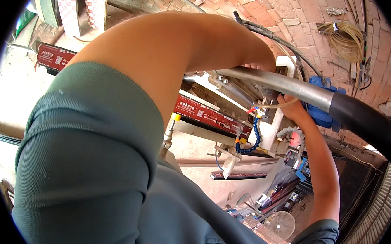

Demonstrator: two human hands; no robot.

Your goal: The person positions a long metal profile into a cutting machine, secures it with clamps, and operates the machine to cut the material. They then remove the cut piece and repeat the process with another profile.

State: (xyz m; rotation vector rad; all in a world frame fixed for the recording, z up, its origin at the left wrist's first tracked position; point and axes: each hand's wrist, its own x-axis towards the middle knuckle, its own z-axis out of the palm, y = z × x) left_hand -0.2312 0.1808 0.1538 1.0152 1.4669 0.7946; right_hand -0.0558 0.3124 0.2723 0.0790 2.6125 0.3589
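Note:
My left arm, in a green sleeve, arches across the picture. My left hand [263, 64] bends down behind a metal handle bar [288, 86], its fingertips curled at the bar's upper edge. The bar hides what those fingers hold. From the lower right, my right hand [291, 108] reaches to the machine's white housing [275, 125], fingers bent against it and partly hidden by the bar. Beside the hand run a thin clear hose [273, 105] and a blue jointed hose [255, 141]. A long red-labelled profile [211, 113] lies across the machine below the left hand.
The bar ends in a black grip [363, 128] at the right. A blue motor [320, 113] sits behind it. Coiled hose [345, 40] lies on the brick surface [269, 8]. Another red-labelled piece [55, 57] is at upper left; a fan [279, 225] stands below.

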